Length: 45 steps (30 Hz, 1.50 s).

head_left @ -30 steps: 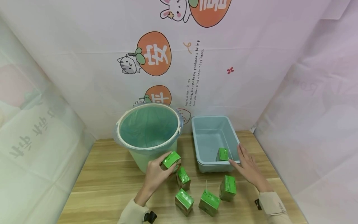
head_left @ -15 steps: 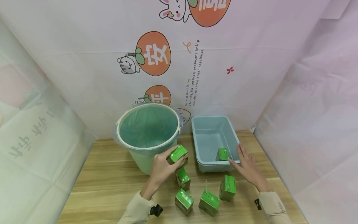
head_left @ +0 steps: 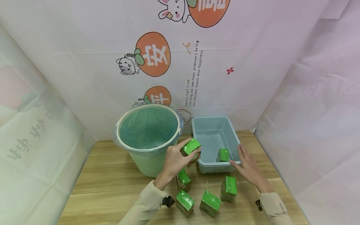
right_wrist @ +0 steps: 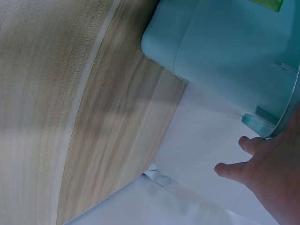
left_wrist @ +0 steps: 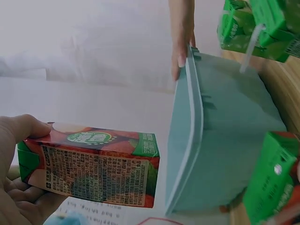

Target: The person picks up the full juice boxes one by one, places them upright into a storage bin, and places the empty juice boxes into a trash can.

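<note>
- The left hand (head_left: 176,158) is grasping a fruit-print juice carton (head_left: 192,146), thumb opposing fingers.
- Since the earlier frame, this carton is shifting toward 2 o'clock, now hovering near the blue bin's (head_left: 217,163) 9-o'clock rim.
- The right hand (head_left: 248,168) is remaining at the 4-o'clock corner, straight fingers touching the rim.

The head view looked forward and down from above the near side of the tray (head_left: 215,163), farthest off of the three, taking in the bucket (head_left: 153,167) left of it and the wall (head_left: 247,97) behind it. The left wrist view, turned on its side, faced the tray from its left, close up, the box (left_wrist: 93,164) nearer still. The right wrist view, tilted, looked along the tray's right side across the table (right_wrist: 117,108). All three shared the right grip (head_left: 250,170) at the tray's rim.
</note>
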Available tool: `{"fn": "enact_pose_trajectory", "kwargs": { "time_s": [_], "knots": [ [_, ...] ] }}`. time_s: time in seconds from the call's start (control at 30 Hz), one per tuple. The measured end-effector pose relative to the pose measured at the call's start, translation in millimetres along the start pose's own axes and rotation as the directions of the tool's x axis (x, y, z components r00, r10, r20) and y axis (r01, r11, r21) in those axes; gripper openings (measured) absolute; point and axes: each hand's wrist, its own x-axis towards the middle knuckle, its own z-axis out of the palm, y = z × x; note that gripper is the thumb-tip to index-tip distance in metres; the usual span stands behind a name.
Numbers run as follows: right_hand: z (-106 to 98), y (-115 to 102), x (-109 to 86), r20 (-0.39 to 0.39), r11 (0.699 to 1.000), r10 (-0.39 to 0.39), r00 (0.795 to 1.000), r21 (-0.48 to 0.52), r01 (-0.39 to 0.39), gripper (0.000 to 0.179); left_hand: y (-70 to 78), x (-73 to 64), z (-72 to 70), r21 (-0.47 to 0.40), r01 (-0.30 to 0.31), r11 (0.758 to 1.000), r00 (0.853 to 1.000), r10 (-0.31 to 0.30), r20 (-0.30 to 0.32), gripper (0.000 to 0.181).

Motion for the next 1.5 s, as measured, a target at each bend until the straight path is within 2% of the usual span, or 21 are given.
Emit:
{"fn": "enact_pose_trajectory", "kwargs": {
  "time_s": [0.5,0.8,1.03,1.3,1.5],
  "knots": [
    [2.3,0.8,-0.1,-0.011,1.0,-0.006,1.0,-0.009,0.006,0.095,4.8,34.8,34.2,-0.04,0.008,0.999,0.997,-0.005,0.072,0.044],
    [1.8,2.3,0.1,-0.007,1.0,-0.001,1.0,-0.013,0.001,0.095,7.7,54.3,64.0,-0.059,0.054,0.997,0.988,-0.045,0.147,0.045],
    [0.6,2.1,1.5,-0.008,1.0,0.006,1.0,-0.004,-0.006,0.095,3.3,68.4,90.8,-0.013,0.047,0.999,0.981,-0.043,0.19,0.048],
    [2.3,2.9,2.6,-0.012,1.0,0.011,1.0,-0.017,-0.011,0.095,-8.7,64.9,114.6,0.013,0.102,0.995,0.986,-0.103,0.133,0.052],
    [1.6,3.7,1.2,-0.014,1.0,0.005,1.0,-0.01,-0.005,0.095,-17.0,62.2,127.3,0.038,0.101,0.994,0.991,-0.104,0.089,0.048]
  ]
}}
